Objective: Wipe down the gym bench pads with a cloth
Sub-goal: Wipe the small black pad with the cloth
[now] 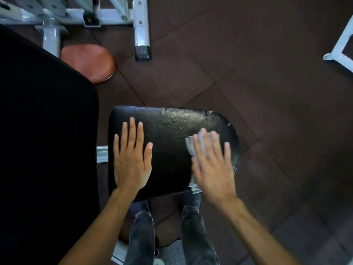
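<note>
On the seat pad (168, 142), both hands are down flat. Left hand (131, 161) lies palm down on the pad's left half, fingers straight and a bit spread, thumb out to the right, grasping nothing, just resting on the black vinyl. Right hand (212, 167) is on the pad's right side, blurred, fingers straight and splayed, pressing the cloth (193, 146) onto the pad w/ an open palm, not clenched round it. Cloth is grey, mostly hidden under that hand; bits show at the fingertips, left of the fingers and at the pad's near edge below the palm. Pad is black, shiny toward the far edge, w/ torn vinyl at the far-right corner and a split along the right edge. Left of it, a much bigger black pad (42, 131) fills the left side of the view; a short pale metal bar (102, 153) shows in the gap btwn the two. Near edge: the person's legs in dark jeans (194, 230) stand just under the pad. Far left, a brown round pad (87, 62) sits by a white machine frame (141, 29). Far right, another white frame corner (342, 44). Floor (267, 83) is dark rubber tile.
</note>
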Motion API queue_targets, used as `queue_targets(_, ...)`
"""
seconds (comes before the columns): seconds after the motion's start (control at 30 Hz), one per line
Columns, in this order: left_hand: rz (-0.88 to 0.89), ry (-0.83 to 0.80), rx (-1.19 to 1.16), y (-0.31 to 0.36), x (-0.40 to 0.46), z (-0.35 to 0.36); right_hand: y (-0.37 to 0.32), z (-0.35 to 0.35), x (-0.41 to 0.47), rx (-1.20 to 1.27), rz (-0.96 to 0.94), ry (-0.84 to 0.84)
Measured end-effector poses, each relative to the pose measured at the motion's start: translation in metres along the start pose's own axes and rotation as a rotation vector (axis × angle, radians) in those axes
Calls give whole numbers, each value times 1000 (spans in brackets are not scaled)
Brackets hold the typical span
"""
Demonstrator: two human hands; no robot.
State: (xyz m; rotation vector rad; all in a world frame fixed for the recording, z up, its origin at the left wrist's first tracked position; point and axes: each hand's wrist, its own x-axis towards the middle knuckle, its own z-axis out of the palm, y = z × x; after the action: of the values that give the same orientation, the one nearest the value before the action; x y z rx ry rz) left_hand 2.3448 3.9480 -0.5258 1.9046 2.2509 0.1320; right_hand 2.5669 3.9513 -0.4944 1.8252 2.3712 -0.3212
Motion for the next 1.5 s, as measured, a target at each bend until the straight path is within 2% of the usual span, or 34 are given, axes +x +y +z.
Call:
queue_targets(0.1,-3,-10,15,2,1,0,32,-10,21,15,225,16)
queue_targets(0.2,-14,-12,30,1,2,1,21,-19,73,153,399,98)
queue_targets(0.3,-5,1,36,0,1,3,-33,-9,92,139,247,136)
queue_targets(0.37,0,14,29,-1,0,4,-67,3,64,126,97,122)
queue_targets(0.43,6,20,14,-1,-1,4,-71,11,22,118,-24,64)
queue_targets(0.5,5,22,10,-1,0,3,-47,14,-8,85,-104,35)
queue_targets(0.57,0,19,2,0,-1,2,-13,11,-19,59,-68,36)
queue_targets(0.63,-9,17,-1,1,0,2,13,3,-7,78,59,50)
queue_targets(0.77,-3,13,0,0,1,3,14,-11,57,198,269,128)
queue_targets(0.87,2,5,9,0,0,3,-10,-7,74,172,230,158)
queue_targets(1.07,-14,-77,-27,1,2,-4,-29,5,38,211,191,217)
queue_targets(1.13,3,-140,-69,8,-2,-16,-32,2,18,282,218,188)
queue_targets(1.2,96,-189,-66,20,-13,-33,-33,-6,-4,393,270,155)
queue_targets(1.3,241,-275,-73,46,-39,-58,-33,-30,-43,750,413,125)
queue_targets(1.37,308,-333,-86,66,-57,-73,-34,-49,-71,960,548,185)
queue_targets(1.5,515,-422,-48,111,-87,-97,-28,-72,-127,1127,742,261)
